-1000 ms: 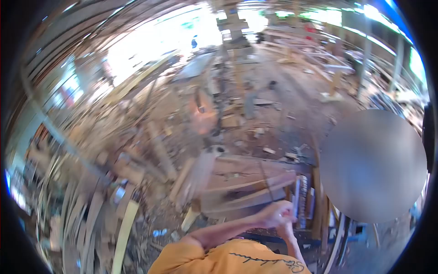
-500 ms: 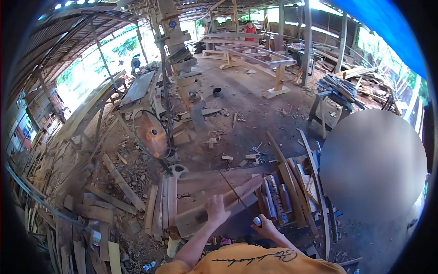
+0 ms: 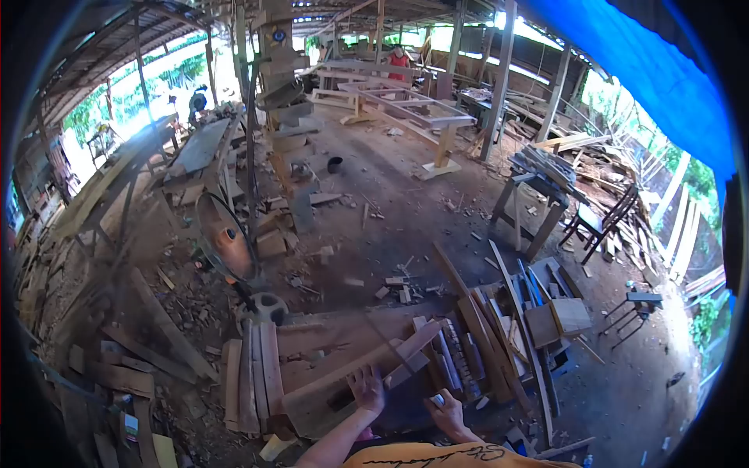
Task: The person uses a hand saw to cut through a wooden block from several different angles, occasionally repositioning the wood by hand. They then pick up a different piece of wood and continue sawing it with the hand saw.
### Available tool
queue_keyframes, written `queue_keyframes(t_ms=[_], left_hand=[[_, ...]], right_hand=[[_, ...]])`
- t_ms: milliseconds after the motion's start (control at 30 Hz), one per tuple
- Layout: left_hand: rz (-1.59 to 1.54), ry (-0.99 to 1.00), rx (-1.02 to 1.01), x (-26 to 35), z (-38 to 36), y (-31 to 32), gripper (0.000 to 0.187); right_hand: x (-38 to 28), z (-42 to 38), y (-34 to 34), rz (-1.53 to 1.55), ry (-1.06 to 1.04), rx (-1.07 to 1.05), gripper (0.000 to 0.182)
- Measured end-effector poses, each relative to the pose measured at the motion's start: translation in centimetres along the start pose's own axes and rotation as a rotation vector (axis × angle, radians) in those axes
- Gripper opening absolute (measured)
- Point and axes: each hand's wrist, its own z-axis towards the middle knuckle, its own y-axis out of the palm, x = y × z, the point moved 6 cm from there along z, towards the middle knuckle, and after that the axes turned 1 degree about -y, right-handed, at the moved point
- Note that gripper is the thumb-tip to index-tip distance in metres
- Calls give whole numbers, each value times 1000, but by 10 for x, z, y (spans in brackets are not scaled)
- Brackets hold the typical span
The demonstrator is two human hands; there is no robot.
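Note:
A length of timber (image 3: 422, 338) lies at a slant across the low work surface (image 3: 308, 337) in front of me. My left hand (image 3: 367, 390) rests on it from the near side, fingers spread over the wood. My right hand (image 3: 448, 415), to the right, is closed around the pale handle of what looks like a handsaw (image 3: 388, 340). The thin dark blade, blurred and seen nearly edge-on, runs up and left from that hand across the timber. Just right of the timber, several tools (image 3: 459, 360) with wooden or metal parts lie side by side.
An orange-centred round fan (image 3: 228, 235) stands left of the work surface. Long boards (image 3: 499, 343) and a wooden box (image 3: 571, 316) lie to the right. Scrap wood litters the floor. Farther off are a frame on trestles (image 3: 417, 105), a chair (image 3: 597, 222) and a person in red (image 3: 398, 62).
My view has swung to the right, showing the box and chair. The right hand and saw have shifted relative to the timber; the left hand stays on it, fingers more spread.

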Motion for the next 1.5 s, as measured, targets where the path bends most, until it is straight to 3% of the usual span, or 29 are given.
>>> queue_keyframes(t_ms=[200, 433, 500, 567, 633, 700, 767, 833, 900, 1000, 1067, 1167, 1500], left_hand=[[-129, -34, -84, 0, 6, -12, 58], [-86, 53, -57, -11, 20, -17, 55], [-247, 16, -284, -22, 40, -22, 54], [-280, 36, -263, -41, 54, -16, 51], [-431, -45, -556, -59, 58, -2, 50], [-497, -66, -598, -73, 59, 13, 49], [-446, 41, -406, -79, 64, 14, 48], [-424, 130, -277, -83, 64, 23, 42], [-386, 80, -243, -86, 60, 47, 29], [-430, 125, -241, -97, 37, 98, 30], [-175, 203, -125, -94, 24, 112, 32], [-361, 131, -289, -69, 42, 32, 34], [-212, 149, -271, -62, 35, 31, 36]], right_hand=[[-11, -9, -5, -123, -162, 131, 32], [-27, -22, -2, -192, -153, 177, 25], [-21, -25, 1, 55, -165, 222, 22], [-37, -25, 1, 89, -174, 227, 19], [-33, -25, 4, 154, -83, 222, 19], [-34, -19, 9, 165, -69, 218, 18], [-23, -16, 16, 234, 28, 185, 17], [-11, -14, 19, 114, 53, 129, 18], [-4, -14, 21, 107, 61, 137, 20], [2, -18, 22, 102, 96, 128, 23], [11, -24, 25, 106, 145, 123, 23], [25, -31, 22, 132, 152, 123, 23], [45, -29, 37, 341, 168, 10, 21]])
